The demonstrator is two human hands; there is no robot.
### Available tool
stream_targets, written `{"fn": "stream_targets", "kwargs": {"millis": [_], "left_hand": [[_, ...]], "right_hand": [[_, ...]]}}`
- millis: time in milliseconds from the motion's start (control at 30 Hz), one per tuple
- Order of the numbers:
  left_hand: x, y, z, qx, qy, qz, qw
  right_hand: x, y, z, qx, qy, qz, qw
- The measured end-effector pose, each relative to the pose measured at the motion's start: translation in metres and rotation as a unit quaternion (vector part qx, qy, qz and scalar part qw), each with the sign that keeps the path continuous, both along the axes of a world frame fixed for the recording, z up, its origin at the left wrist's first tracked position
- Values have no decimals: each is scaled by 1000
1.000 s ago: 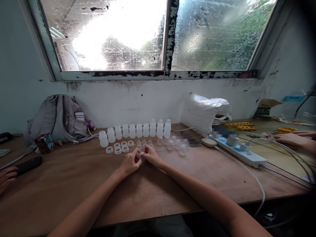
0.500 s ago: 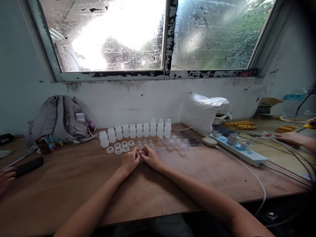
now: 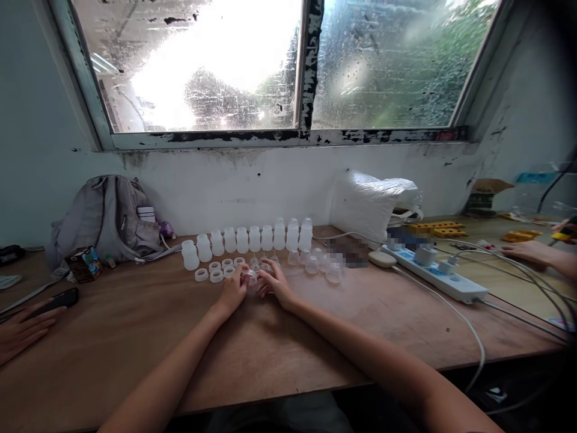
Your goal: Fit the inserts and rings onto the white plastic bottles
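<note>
So the left hand [image 3: 233,291] is gripping a small translucent ring-like piece [image 3: 250,276] between thumb and fingers, just above the wooden table [image 3: 315,343], probably by the edge so most of it is sitting exposed. The right hand [image 3: 280,287] is hovering right beside it with fingers loosely curled; honestly can't tell if they're touching or gripping anything, but they're looking ready to steady or turn the piece. Both forearms are coming in low over the table, which I'm guessing is helping with fine control. Frosted bottles [image 3: 242,240] are standing upright in a row toward the wall, likely so they're not crowding the hands, and the three at the right end are wearing clear domed tops. Loose white rings [image 3: 216,279] are lying flat in a cluster to the left, clear teat-like parts [image 3: 255,264] are sitting just beyond the fingers, and clear domes [image 3: 333,277] are resting off to the right. Looks like everything's being grouped by type, all seemingly within easy reach.
</note>
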State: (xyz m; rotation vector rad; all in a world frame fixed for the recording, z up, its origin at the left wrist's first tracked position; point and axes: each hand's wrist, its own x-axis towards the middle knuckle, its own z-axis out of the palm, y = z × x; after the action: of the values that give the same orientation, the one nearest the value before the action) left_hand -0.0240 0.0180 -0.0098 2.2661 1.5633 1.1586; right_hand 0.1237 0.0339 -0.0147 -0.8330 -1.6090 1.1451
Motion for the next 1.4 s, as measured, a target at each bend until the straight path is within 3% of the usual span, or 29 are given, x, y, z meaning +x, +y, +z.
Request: {"fn": "stream_targets", "kwargs": {"millis": [133, 300, 367, 567, 767, 967, 1133, 1333, 1400], "left_hand": [[-7, 6, 1, -47, -126, -99, 986], [-7, 10, 0, -162, -297, -195, 921], [-7, 10, 1, -184, -319, -205, 907], [-8, 12, -2, -154, -223, -170, 948], [-8, 10, 1, -73, -76, -113, 988], [-7, 9, 7, -39, 47, -67, 996], [-5, 8, 4, -5, 112, -19, 994], [-10, 5, -1, 51, 150, -25, 987], [-14, 7, 0, 69, 147, -15, 987]], "right_hand": [[0, 3, 2, -114, 91, 48, 988], [1, 6, -1, -132, 111, 62, 983], [1, 5, 0, -125, 106, 72, 984], [0, 4, 1, -100, 55, 87, 990], [4, 18, -3, -59, 21, 69, 996], [1, 32, -10, -32, 3, 54, 998], [-2, 34, -14, -9, -10, 42, 999], [3, 25, -10, 62, -75, 37, 995], [8, 30, -3, 96, -101, 3, 990]]}}
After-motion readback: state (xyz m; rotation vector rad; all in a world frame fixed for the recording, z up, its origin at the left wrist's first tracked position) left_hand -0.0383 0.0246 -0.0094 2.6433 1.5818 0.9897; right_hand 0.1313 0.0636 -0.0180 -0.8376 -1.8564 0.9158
